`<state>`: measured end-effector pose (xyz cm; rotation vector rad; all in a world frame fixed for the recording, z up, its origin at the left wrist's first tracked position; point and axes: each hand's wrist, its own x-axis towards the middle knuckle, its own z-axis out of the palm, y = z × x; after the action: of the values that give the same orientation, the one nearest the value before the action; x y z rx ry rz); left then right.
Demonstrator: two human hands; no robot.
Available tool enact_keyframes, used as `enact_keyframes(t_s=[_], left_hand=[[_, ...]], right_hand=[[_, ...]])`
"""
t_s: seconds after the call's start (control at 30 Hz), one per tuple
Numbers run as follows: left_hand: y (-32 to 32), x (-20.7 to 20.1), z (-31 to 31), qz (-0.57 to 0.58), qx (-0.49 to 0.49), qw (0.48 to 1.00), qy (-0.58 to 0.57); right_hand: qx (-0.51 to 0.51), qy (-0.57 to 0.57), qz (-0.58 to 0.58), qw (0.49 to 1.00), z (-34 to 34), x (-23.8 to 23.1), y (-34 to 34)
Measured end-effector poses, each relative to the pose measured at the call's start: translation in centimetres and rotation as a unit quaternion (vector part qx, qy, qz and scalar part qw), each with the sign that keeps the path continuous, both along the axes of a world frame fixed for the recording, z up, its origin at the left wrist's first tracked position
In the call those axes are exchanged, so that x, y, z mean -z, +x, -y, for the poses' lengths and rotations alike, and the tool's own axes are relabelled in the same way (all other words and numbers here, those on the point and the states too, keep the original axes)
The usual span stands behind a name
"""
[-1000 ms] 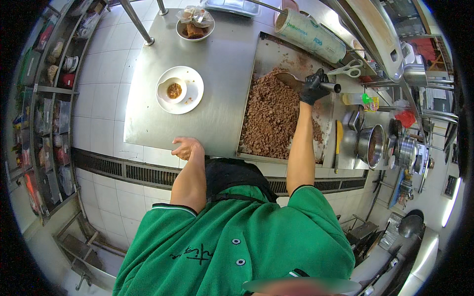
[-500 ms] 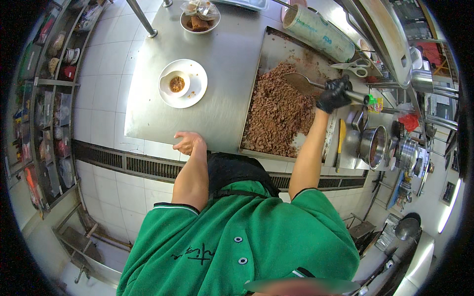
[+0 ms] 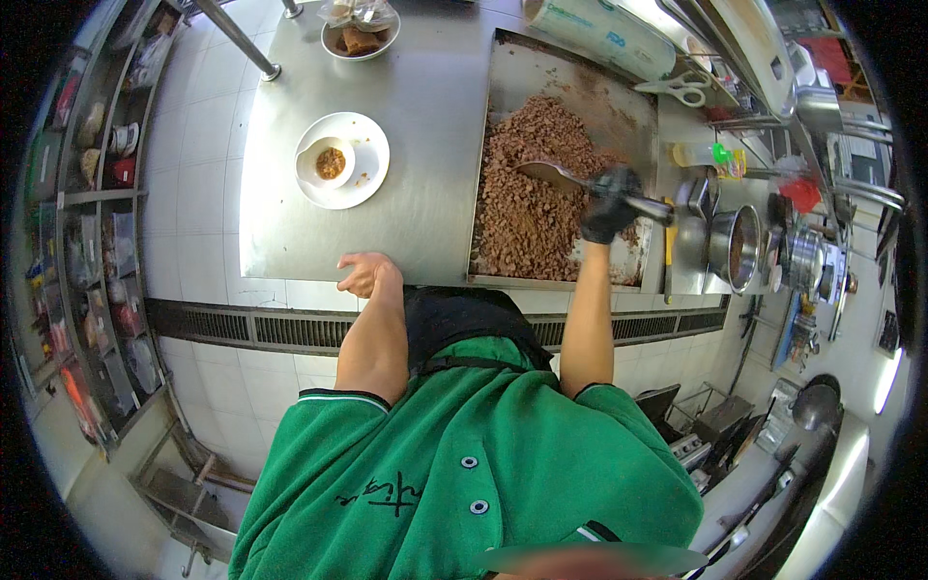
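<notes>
My right hand (image 3: 609,205), in a black glove, is closed round the handle of a metal spatula (image 3: 553,172). The spatula's blade lies on a heap of brown crumbly minced food (image 3: 527,227), which is spread in a large metal tray (image 3: 527,72). Bare and with curled fingers, my left hand (image 3: 365,275) holds the near edge of the steel table (image 3: 425,184). Beyond that hand stands a white plate (image 3: 375,155), bearing a small white bowl (image 3: 309,166) with reddish-brown bits in it.
A bowl with wrapped food (image 3: 360,41) stands at the far side. White scissors (image 3: 681,89) and a plastic wrap roll (image 3: 609,34) lie beyond the tray. To the right are a steel bowl (image 3: 735,246) and a green-capped bottle (image 3: 701,155). Shelves (image 3: 101,198) stand at left.
My right hand has drawn the spatula left and nearer, so its blade has moved across the heap. My left hand stays at the table edge. The view has shifted slightly.
</notes>
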<state>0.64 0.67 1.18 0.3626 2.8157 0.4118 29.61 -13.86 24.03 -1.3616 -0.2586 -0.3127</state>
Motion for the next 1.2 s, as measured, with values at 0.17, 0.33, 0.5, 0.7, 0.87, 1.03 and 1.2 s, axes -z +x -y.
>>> enact_keyframes(t_s=[0.17,0.33,0.5,0.7,0.87,1.03,1.2], left_hand=[[-0.1,0.2,0.1,0.014,0.0,1.0,0.016],[-0.5,0.9,0.1,0.018,-0.009,1.0,0.013],[-0.2,0.5,0.0,0.014,0.0,1.0,-0.005],[-0.3,0.3,0.1,0.026,-0.02,0.999,0.037],[-0.3,0.7,0.1,0.001,-0.006,1.0,0.017],[-0.3,0.5,-0.1,0.03,-0.015,0.999,0.028],[0.0,-0.5,0.4,0.015,-0.001,1.0,0.022]], right_hand=[[0.02,-0.033,0.03,0.999,2.3,-0.8,-2.2],[-0.067,-0.024,0.008,0.997,3.1,-0.9,-4.5],[-0.037,-0.121,0.11,0.986,3.3,1.7,-3.8],[-0.119,0.17,0.036,0.977,6.3,1.0,5.9],[0.018,-0.061,0.063,0.996,3.0,4.7,11.5],[-0.208,0.262,0.021,0.942,4.8,4.7,11.4],[0.048,-0.003,-0.083,0.995,4.7,3.4,7.6]])
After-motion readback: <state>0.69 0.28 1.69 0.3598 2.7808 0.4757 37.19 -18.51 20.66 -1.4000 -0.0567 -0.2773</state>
